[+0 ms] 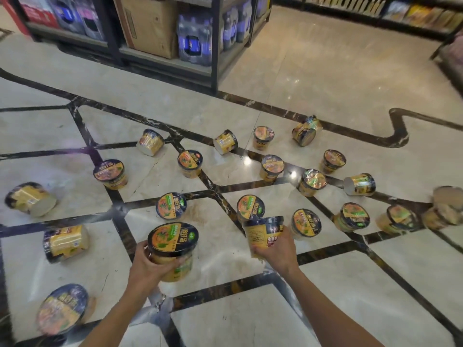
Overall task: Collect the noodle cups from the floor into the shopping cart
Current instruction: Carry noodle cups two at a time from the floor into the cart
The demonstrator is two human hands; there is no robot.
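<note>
The left hand [146, 262] gripped a noodle cup [172, 249] with its lid up. Just to its right, the right hand [278, 251] gripped a second cup [265, 232] by its side. Many more cups [190, 163] stood or lay tipped on the shiny pale floor [325, 71] beyond both hands. Far past them stood dark shelves [213, 68] with a box [150, 23] and bottle packs [194, 41].

Noodle cups [190, 163] lie scattered on the floor [325, 71] before the shelves [215, 58].
</note>
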